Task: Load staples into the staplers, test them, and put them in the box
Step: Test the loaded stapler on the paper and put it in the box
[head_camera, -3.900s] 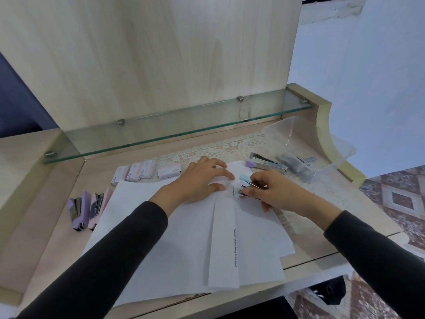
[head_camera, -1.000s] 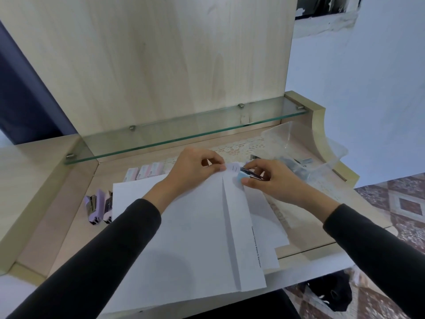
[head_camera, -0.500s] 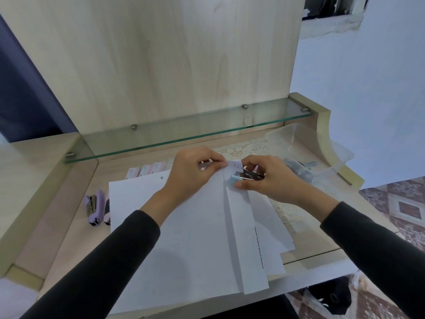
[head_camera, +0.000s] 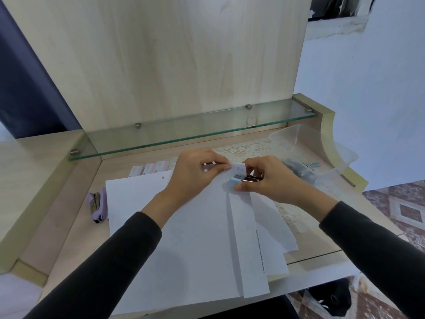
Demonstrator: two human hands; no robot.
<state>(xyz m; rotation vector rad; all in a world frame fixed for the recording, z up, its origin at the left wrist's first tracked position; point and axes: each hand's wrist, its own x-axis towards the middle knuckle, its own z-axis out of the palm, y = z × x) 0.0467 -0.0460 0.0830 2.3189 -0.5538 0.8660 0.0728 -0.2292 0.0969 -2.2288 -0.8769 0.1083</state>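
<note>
Centrally in the head view, a stack of white paper sheets (head_camera: 184, 238) lies on the pale wooden desk (head_camera: 76, 215), with a narrow folded sheet on top carrying a line of print along its right edge. At the 12 o'clock end of the stack, the left hand (head_camera: 195, 176) pinches the top of the paper, its grip closed on the sheets between thumb and fingertips. Just beside it at 3 o'clock, the right hand (head_camera: 269, 180) has its grip curled round a light-blue stapler (head_camera: 235, 181), whose nose sits against the paper's top edge. Whether the stapler is pressed fully down cannot be told.

At 9 o'clock from the paper, a purple stapler (head_camera: 99, 204) lies on the desk. Pastel staple boxes (head_camera: 149, 169) stand in a row at 11 o'clock, partly behind the left hand. At 2 o'clock a clear plastic box (head_camera: 322, 157) holds several dark staplers (head_camera: 299, 170), resting on a lace mat (head_camera: 243, 148). A glass shelf (head_camera: 184, 132) runs along the back.
</note>
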